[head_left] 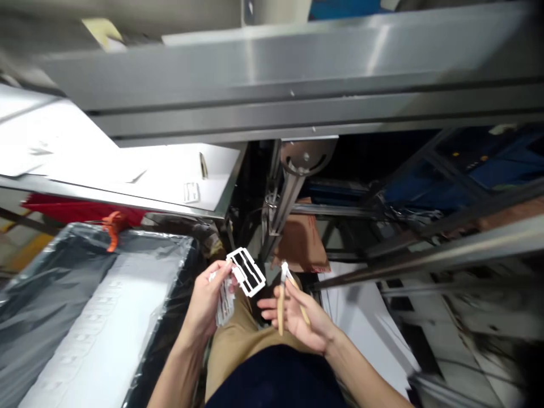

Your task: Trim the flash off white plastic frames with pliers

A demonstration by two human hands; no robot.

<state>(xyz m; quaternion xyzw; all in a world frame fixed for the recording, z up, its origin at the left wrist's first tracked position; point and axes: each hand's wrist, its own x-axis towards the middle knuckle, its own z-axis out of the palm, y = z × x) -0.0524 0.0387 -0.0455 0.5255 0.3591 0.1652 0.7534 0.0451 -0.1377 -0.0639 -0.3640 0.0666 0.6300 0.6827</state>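
At 6 o'clock, dark top (272,379) and tan trousers (233,338) frame my closest view. At 7 o'clock, my left hand (204,300) pinches a slotted white frame (240,276) between thumb and fingers (221,273), with more white slotted pieces (225,309) hanging just below. Between 5 and 6 o'clock, my right hand (306,323) grips yellow-handled pliers (281,310), some fingers loosely spread, the tool's handles parted and its head near the frame but apart from it.

At 8 o'clock, a bin (25,340) lined in black plastic holds white material (106,334); an orange clamp (113,226) sits on its rim toward 9. White sheets (365,323) lie at 4 to 5 o'clock. A small white piece (191,192) rests on the table (221,170) at 9 o'clock. Across 12 o'clock, a metal beam (238,73) spans my view; a brown cardboard piece (300,241) shows beneath, near 4 o'clock.
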